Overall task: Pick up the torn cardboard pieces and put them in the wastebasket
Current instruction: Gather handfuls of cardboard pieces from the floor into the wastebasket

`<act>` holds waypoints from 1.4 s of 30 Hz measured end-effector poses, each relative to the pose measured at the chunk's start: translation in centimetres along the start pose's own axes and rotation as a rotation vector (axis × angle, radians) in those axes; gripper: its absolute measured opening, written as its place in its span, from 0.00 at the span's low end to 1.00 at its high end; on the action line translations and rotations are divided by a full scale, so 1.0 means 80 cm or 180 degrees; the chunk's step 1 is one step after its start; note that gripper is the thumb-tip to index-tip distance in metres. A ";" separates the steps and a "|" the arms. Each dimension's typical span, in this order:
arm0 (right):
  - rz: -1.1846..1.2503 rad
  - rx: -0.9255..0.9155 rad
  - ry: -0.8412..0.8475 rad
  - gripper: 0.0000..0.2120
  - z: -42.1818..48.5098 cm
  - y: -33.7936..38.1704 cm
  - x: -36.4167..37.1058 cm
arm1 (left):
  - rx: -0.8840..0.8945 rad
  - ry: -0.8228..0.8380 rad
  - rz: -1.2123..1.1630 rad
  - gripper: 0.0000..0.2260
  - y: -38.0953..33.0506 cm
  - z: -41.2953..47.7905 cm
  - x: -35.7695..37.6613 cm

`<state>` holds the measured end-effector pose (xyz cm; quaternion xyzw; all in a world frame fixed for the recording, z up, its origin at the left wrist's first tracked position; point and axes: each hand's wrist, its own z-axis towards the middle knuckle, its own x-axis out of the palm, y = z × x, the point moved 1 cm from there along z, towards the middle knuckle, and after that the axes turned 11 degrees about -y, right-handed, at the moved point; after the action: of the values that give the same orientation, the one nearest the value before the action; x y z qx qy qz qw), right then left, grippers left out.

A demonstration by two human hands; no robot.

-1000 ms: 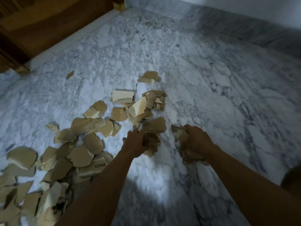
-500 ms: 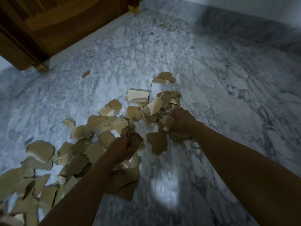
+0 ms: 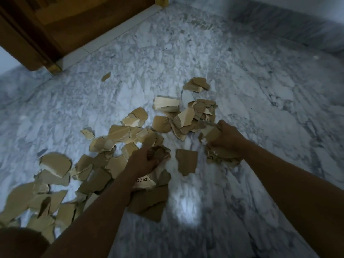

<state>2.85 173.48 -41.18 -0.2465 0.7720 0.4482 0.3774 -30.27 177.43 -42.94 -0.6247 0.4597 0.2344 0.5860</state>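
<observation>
Torn brown cardboard pieces lie scattered over the marble floor, from the bottom left up to the middle. My left hand is closed on a bunch of pieces, with a printed piece hanging under it. My right hand grips another bunch of cardboard just right of a small heap. One flat piece rests on the floor between my hands. No wastebasket is in view.
A wooden door and frame stand at the top left with a white threshold. A grey marble skirting runs along the far wall. A lone scrap lies near the door. A knee shows at the bottom left.
My left hand moved down-left with its bunch and now has more pieces. My right hand moved up toward the heap, then settled beside it, still gripping cardboard. The view shifted toward the door.
</observation>
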 end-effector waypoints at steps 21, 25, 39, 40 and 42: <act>-0.0454 -0.0361 0.0554 0.34 -0.059 0.075 0.078 | -0.0277 0.0420 -0.0164 0.26 0.008 -0.012 -0.066; -0.0871 -0.0569 -0.0085 0.38 -0.035 0.086 0.028 | -0.0063 0.0328 0.0000 0.20 -0.025 0.010 -0.079; -0.2040 -0.0599 -0.0085 0.13 -0.019 0.051 0.047 | 0.0544 0.0454 0.1051 0.39 0.021 0.094 -0.032; -0.1892 -0.0475 -0.0003 0.14 -0.013 0.058 0.035 | 0.0528 0.0378 0.1034 0.37 0.022 0.091 -0.030; -0.1546 -0.0305 0.0079 0.20 0.001 0.087 0.003 | 0.0460 0.0289 0.1152 0.33 0.025 0.087 -0.024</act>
<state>-2.27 176.90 -37.88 -0.4478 0.6725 0.3774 0.4524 -31.12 184.83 -43.80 -0.4982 0.6061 0.2738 0.5563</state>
